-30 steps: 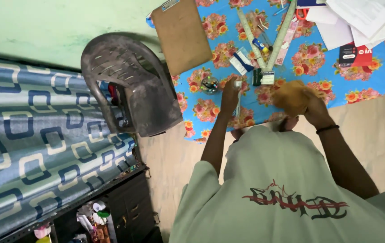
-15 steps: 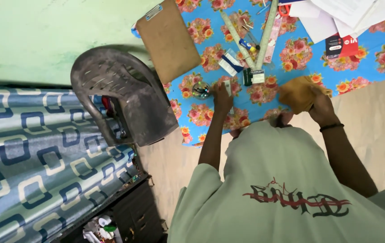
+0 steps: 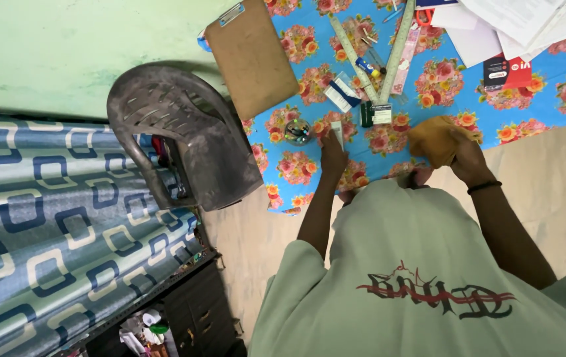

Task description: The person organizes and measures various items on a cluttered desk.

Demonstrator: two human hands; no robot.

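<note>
Hands at the blue flowered cloth: left hand pinches a small white card steady, right hand grips a crumpled tan cloth wad for wiping.

bright blue cloth with pink, red and orange flowers. mustard-yellow rag. brown clipboard. dark grey chair. bedding in grey-blue stripes with navy and cream squares. pale green shirt with red-and-black print. pale green wall. white papers. black wristband.
</note>
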